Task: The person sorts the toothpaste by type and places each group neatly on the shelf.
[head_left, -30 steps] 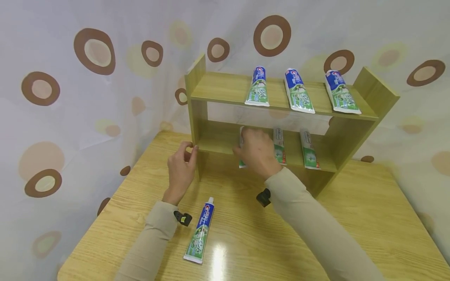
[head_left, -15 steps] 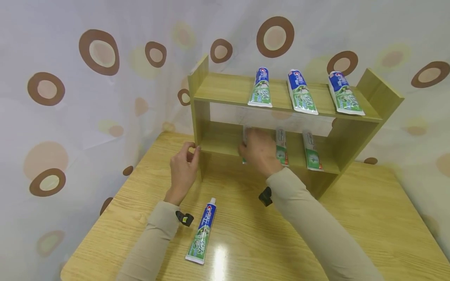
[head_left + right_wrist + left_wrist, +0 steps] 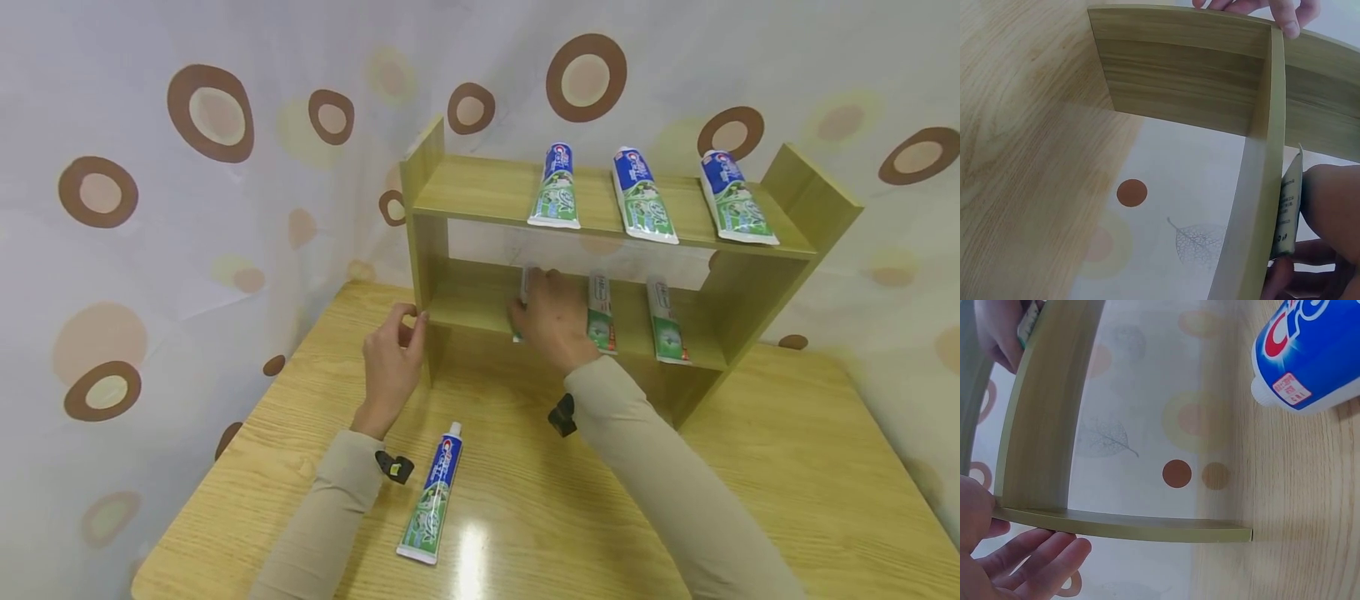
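Note:
My right hand grips a green-and-white toothpaste tube on the lower board of a small wooden shelf. The fingers cover most of the tube in the head view; its lower end juts slightly past the board's front edge. My left hand holds the shelf's left side panel, thumb at the front edge and fingers along the outer face. To the right of my right hand lie two similar green-and-white tubes, a nearer one and a farther one.
Three blue-and-green toothpaste tubes lie spaced along the top board. Another blue-and-green tube lies on the wooden table in front of the shelf, its cap toward it. A patterned sheet hangs behind and to the left.
My right hand has slid the green-and-white tube a little farther back on the lower board, so less of its end overhangs. The left hand keeps its hold on the side panel.

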`<state>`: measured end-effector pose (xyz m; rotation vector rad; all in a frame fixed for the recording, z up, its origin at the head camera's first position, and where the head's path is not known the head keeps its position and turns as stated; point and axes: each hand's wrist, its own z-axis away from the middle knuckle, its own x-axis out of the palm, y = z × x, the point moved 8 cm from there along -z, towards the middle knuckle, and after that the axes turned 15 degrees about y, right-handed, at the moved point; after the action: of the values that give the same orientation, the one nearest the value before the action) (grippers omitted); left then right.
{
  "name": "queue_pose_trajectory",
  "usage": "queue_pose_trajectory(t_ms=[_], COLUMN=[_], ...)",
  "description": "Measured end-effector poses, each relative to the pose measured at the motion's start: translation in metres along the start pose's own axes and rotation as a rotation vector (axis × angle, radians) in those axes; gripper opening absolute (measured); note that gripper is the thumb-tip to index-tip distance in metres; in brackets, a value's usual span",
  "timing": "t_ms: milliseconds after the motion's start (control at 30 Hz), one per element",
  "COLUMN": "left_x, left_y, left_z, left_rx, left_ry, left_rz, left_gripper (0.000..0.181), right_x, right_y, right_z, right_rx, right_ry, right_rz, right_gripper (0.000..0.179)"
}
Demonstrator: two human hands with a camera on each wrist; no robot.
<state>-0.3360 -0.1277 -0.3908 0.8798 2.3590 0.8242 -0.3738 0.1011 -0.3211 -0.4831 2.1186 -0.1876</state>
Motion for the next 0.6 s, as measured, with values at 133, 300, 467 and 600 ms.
queue_pose_trajectory(t_ms=[133,300,467,600], left_x=[-0.001,0.000,0.001,0.000], left_y=[-0.001,-0.003,-0.004,-0.003], left_z=[0.000,0.000,0.000,-0.001], left_rx=[0.000,-0.005,-0.006,0.001], left_ry=[0.004,0.004,0.003,-0.004], left_rz=[0.001,0.004,0.003,0.001], left_gripper=[0.019,0.018,0.019,0.019], right_x=[0.001,0.001,0.002,-0.008], right_y=[0.001,0.003,0.005,0.006], right_z=[0.001,0.004,0.004,0.006], right_rx=[0.024,0.040,0.061,0.060], right_ry=[-0.016,-0.022,-0.035,0.050], right_rz=[-0.002,-0.008,-0.033,-0.101], right_gripper=[0.032,0.038,0.052,0.061])
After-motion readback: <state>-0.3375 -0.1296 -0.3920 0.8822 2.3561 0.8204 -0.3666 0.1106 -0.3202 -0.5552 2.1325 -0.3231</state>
